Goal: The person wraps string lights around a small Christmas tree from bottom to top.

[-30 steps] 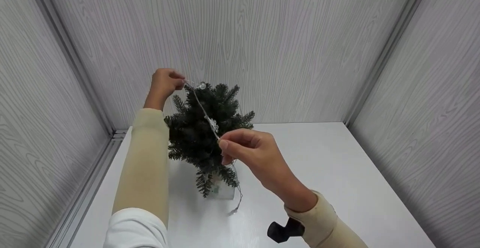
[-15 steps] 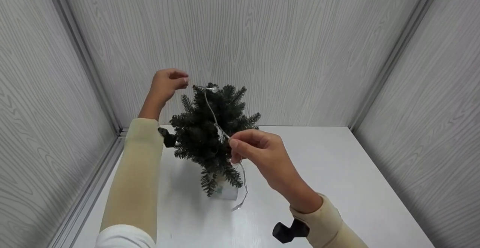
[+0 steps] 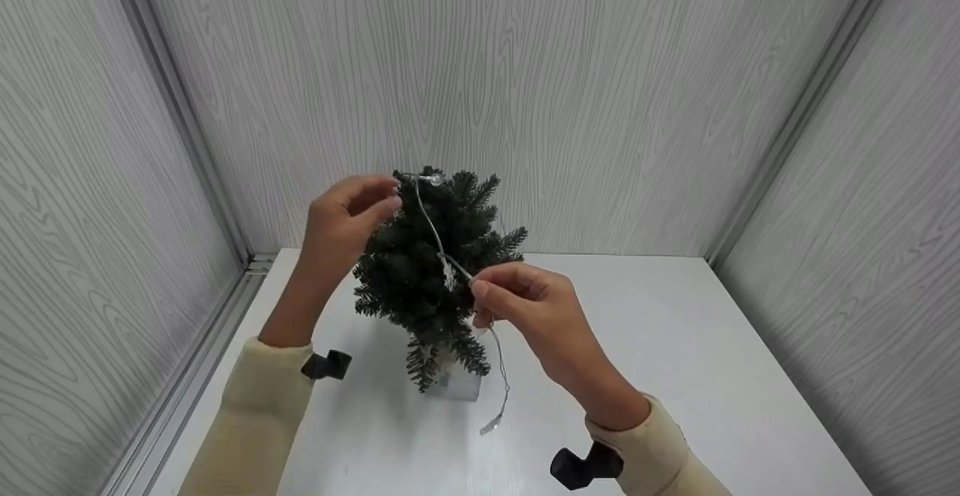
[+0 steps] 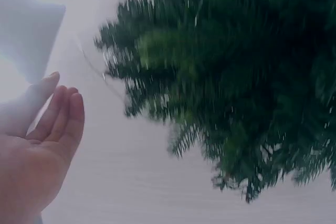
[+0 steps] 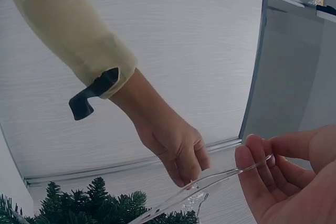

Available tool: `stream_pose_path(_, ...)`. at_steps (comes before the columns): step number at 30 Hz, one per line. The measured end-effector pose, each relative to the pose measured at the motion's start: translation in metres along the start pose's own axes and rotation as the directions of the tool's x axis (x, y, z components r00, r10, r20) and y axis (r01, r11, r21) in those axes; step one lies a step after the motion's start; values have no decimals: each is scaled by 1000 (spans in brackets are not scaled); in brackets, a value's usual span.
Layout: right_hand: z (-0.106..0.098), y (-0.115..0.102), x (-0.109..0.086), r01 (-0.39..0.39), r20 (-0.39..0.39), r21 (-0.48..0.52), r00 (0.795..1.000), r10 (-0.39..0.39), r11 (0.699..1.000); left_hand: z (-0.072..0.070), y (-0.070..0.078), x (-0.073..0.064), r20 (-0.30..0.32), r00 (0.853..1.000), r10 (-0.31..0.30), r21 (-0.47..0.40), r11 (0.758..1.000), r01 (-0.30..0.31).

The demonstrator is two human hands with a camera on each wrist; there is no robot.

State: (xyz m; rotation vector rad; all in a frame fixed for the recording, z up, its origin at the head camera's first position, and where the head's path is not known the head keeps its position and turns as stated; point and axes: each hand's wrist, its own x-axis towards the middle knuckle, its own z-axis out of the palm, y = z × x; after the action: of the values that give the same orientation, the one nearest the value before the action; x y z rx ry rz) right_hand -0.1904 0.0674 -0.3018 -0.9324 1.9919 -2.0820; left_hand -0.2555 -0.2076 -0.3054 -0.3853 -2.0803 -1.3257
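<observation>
A small artificial Christmas tree [image 3: 420,286] stands on the white table; its branches also fill much of the left wrist view. My right hand [image 3: 529,308] pinches a clear wire of a string of lights [image 3: 429,218] between thumb and fingers, before the tree's right side. From there the wire runs up to the treetop, where a clear bulb [image 3: 435,179] sits. A snowflake-shaped piece [image 3: 448,274] hangs along it, and a loose end dangles below my right hand. My left hand [image 3: 345,218] is beside the tree's upper left, fingers loosely extended and holding nothing, as the left wrist view [image 4: 47,145] shows.
The tree has a pale block-like base [image 3: 459,385]. Grey wood-grain panels [image 3: 585,106] enclose the white table [image 3: 645,361] at the back and both sides. A black mount [image 3: 587,466] sticks out from each sleeve's cuff.
My left hand has let go of the wire at the treetop, then come down and nearer. My right hand keeps its pinch. The tree appears slightly farther right as the head view shifts.
</observation>
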Motion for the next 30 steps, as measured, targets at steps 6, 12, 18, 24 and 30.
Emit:
stream_pose_path(6,-2,1,-1,-1,-6,-3,1000,1,1000,21,20,-29,56,981,185,-61,981,-182)
stream_pose_path(12,-3,5,1,-7,-10,2,1000,7,1000,41,16,-42,97,917,387,31,920,-391)
stream_pose_path(18,-2,6,1,-9,-16,7,1000,9,1000,52,10,-39,110,872,477,99,868,-487)
stream_pose_path(24,-1,9,2,-9,-11,15,1000,9,1000,55,5,-31,80,841,535,190,820,-540)
stream_pose_path(30,2,7,2,-12,16,28,1000,11,1000,55,1,-25,58,819,570,241,788,-566)
